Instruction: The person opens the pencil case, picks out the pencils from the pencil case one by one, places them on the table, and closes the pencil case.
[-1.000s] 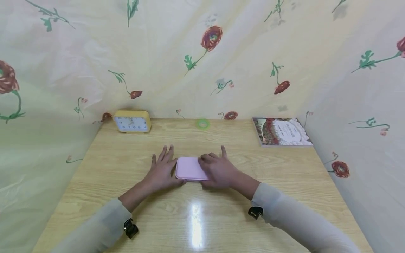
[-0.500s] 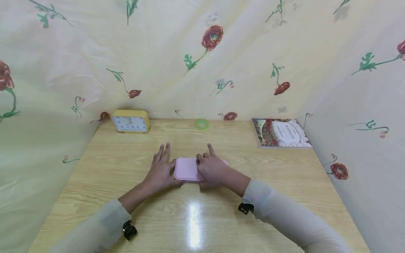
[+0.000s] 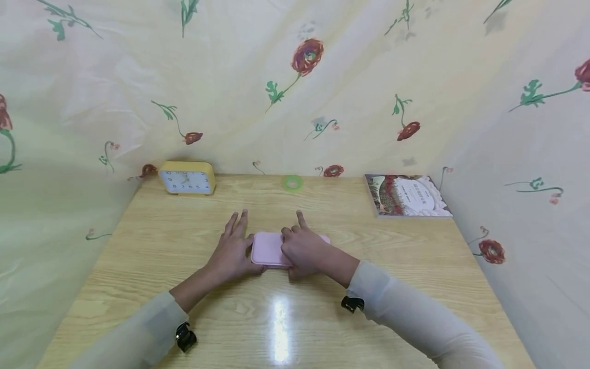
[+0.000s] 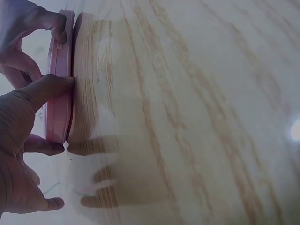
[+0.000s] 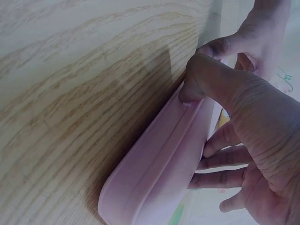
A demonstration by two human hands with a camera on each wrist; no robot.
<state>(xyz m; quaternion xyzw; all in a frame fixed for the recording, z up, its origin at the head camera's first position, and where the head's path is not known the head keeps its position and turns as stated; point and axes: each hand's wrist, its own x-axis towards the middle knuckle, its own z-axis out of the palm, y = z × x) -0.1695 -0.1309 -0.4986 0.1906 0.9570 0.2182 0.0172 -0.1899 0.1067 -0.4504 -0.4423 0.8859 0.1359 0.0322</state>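
A pink zip case point(image 3: 266, 249) with rounded corners lies flat on the wooden table, a seam running along its side. My left hand point(image 3: 232, 254) holds its left end, thumb on the near side, with other fingers spread toward the back. My right hand point(image 3: 304, 252) grips across the case's middle. In the right wrist view the right thumb point(image 5: 197, 77) bends onto the side seam of the case point(image 5: 154, 154), a small pale bit showing at its tip. Whether that bit is the zip pull I cannot tell. The right index finger's tip is partly hidden.
A yellow alarm clock point(image 3: 187, 178) stands at the back left of the table point(image 3: 221, 328). A green tape roll point(image 3: 292, 183) lies at the back middle, and a book point(image 3: 407, 196) at the back right. Flower-patterned sheeting point(image 3: 230, 77) encloses the back and sides.
My right hand has slid left along the case, uncovering its right end. The left hand keeps its hold at the left end. The case stays in about the same place.
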